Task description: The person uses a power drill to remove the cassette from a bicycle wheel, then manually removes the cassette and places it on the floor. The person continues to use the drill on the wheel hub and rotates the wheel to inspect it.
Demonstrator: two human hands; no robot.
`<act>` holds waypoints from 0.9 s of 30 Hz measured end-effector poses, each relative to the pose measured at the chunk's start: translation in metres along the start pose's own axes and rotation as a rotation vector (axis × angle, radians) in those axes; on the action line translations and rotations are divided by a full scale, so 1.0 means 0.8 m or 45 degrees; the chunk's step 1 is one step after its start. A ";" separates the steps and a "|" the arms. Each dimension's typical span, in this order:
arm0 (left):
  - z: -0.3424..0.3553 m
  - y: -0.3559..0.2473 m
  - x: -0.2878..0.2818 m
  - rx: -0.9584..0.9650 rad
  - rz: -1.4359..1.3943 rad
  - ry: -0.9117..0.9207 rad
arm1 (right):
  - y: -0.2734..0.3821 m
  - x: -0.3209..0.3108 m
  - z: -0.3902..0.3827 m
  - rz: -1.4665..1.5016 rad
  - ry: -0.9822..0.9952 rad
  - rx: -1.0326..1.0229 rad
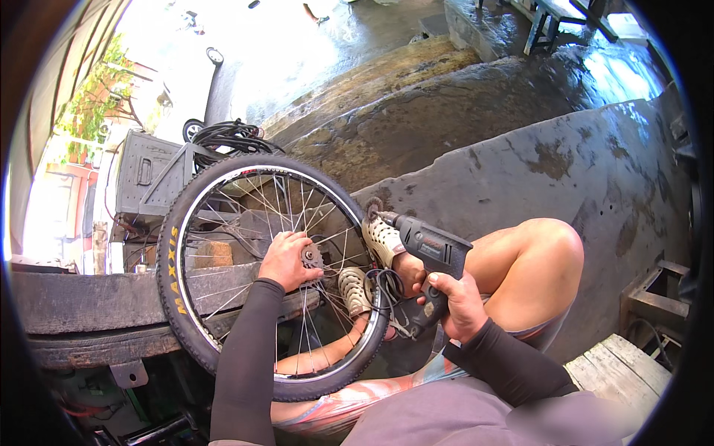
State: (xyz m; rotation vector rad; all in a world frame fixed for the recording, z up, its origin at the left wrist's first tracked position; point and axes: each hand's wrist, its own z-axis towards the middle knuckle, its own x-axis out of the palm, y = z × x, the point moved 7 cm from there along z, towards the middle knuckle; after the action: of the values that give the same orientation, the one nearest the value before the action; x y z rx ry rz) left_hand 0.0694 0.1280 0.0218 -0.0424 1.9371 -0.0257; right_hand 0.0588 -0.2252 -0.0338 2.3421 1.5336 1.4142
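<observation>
A bicycle wheel (168,256) with a black knobby tyre and silver rim leans before me, partly over my legs. My left hand (286,262) grips its hub, fingers and thumb around the small sprocket (311,256) at the centre. In my right hand (460,305) is a dark electric drill (439,247), held by its pistol grip and pointing up and left. A round wire brush (373,205) is fitted at its tip, close to the tyre's right edge; whether it touches cannot be told. The drill's cord (384,286) hangs in loops below.
A thick wooden bench (89,301) is at the left, with a grey wooden box (145,175) behind it. Coiled black hoses (230,137) lie beside the box. My sandalled foot (383,241) is behind the drill tip. White boards (621,372) stand lower right; a bench (554,15) is far right.
</observation>
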 end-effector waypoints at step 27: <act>-0.007 -0.010 0.003 -0.084 0.053 -0.138 | -0.006 0.000 0.002 -0.007 -0.017 0.028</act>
State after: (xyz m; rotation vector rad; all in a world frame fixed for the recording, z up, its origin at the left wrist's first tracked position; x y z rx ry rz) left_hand 0.0631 0.1198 0.0217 -0.0462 1.8293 0.0671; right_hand 0.0566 -0.2221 -0.0369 2.3523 1.5589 1.3852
